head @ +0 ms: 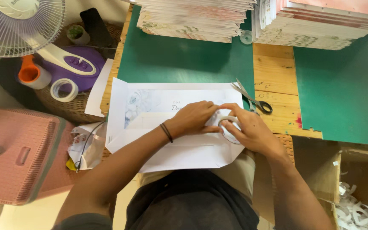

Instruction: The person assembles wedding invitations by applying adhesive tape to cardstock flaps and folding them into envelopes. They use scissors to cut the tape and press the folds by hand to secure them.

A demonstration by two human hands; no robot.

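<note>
In the head view, a white roll of narrow adhesive tape (228, 127) sits on the right part of a large white unfolded paper envelope sheet (167, 127) with a pale floral print, spread at the near edge of the wooden table (275, 76). The right hand (252, 132) closes its fingers around the roll, covering most of its far rim. The left hand (192, 117) lies on the sheet just beside it, fingertips pinched at the roll's edge; whether they hold the tape end is hidden by the knuckles. A dark band (166, 132) circles the left wrist.

Grey-handled steel scissors (252, 99) lie just beyond the right hand, touching the sheet's corner. Two stacks of printed paper (196, 19) are cut off by the top edge. At left, a white fan (20, 23) partly screens a wicker basket (71, 108) holding another tape roll (64, 90). Curled white paper strips (354, 211) fill a cardboard box at lower right, only partly in view.
</note>
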